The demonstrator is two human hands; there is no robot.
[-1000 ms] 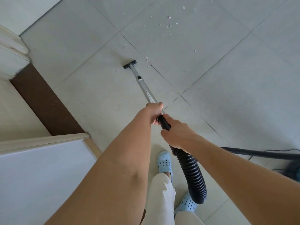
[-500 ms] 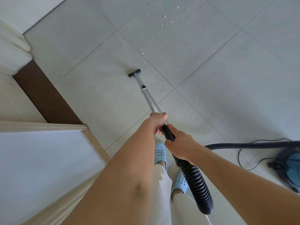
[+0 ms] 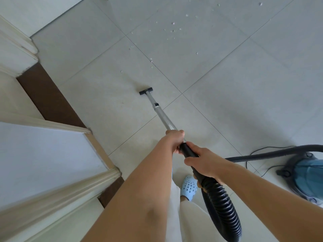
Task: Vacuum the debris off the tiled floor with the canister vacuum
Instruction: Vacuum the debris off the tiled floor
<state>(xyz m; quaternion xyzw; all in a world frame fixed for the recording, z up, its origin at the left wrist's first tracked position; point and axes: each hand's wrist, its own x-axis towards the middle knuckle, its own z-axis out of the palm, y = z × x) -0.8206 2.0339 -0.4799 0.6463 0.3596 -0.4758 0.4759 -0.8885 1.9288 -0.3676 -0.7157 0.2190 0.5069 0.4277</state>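
Observation:
A silver vacuum wand (image 3: 161, 116) runs from my hands down to a small black nozzle (image 3: 146, 91) resting on the grey tiled floor (image 3: 244, 95). My left hand (image 3: 174, 139) grips the wand's upper end. Just behind it my right hand (image 3: 201, 161) grips the black handle where the ribbed black hose (image 3: 222, 208) begins. White debris crumbs (image 3: 173, 29) lie scattered on the tiles beyond the nozzle, apart from it. The blue canister vacuum (image 3: 307, 177) sits at the right edge, its hose arching towards me.
A white door frame and door (image 3: 43, 154) with a dark brown threshold (image 3: 49, 96) stand close on the left. A thin black power cord (image 3: 253, 163) loops on the floor beside the canister. My feet in light blue clogs (image 3: 189, 186) stand below my hands.
The nozzle has been drawn back towards me, away from the crumbs. The view has shifted back and the canister has come into sight at the right.

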